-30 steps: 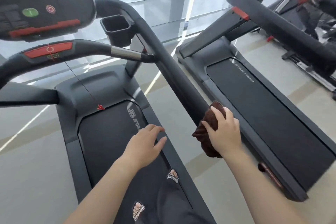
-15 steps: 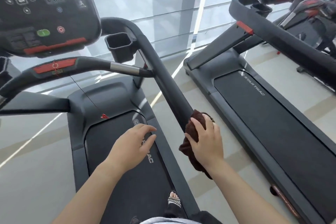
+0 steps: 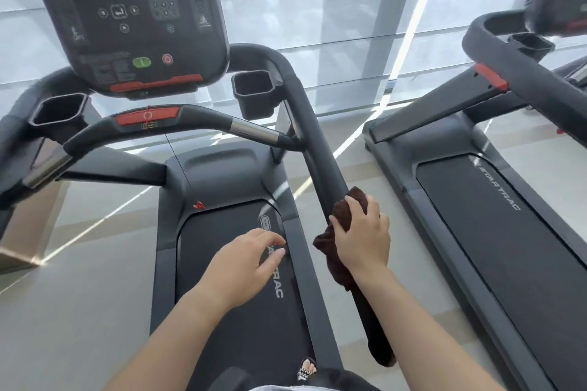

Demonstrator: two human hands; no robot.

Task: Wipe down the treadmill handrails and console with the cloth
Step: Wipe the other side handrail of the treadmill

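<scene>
My right hand [image 3: 362,235] grips a dark brown cloth [image 3: 336,232] wrapped around the black right handrail [image 3: 317,149] of the treadmill, a bit below its middle. My left hand [image 3: 244,267] hovers over the belt [image 3: 241,320] with its fingers spread and nothing in it. The black console [image 3: 136,19] with a green and a red button hangs at the upper left. Below it runs the curved front handlebar [image 3: 203,119] with a red strip. The left handrail [image 3: 19,124] shows only at the frame's left edge.
Two cup holders [image 3: 254,92] flank the console. A second treadmill [image 3: 495,216] stands close on the right, with a strip of pale floor [image 3: 359,174] between them. A window with blinds fills the background. My sandalled foot [image 3: 306,368] stands on the belt.
My right hand has slid the cloth up the right handrail. The camera has tilted up, bringing the console fully into view. My left hand stays over the belt.
</scene>
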